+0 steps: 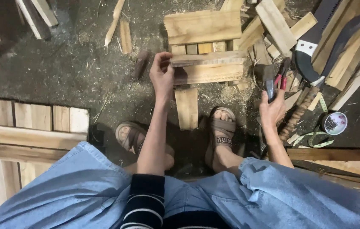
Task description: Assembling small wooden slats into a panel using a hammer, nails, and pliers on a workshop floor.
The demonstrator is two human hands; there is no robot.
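Note:
My left hand (162,75) pinches the left end of a thin wooden slat (208,58) that lies across a small assembly of boards (203,27) on the ground in front of me. A short plank (187,108) sticks out from under it toward my feet. My right hand (273,111) is raised to the right, closed around the handle of a dark-headed hammer (266,75). Red-handled pliers (282,76) sit right beside the hammer; whether the hand also touches them is unclear.
A slatted wooden panel (31,135) lies at the left. At the right are a hand saw (320,25), a curved sickle (349,29), a tape measure (334,123) and loose planks (276,23). My sandalled feet (221,127) rest on a sawdust-strewn dark floor (61,63).

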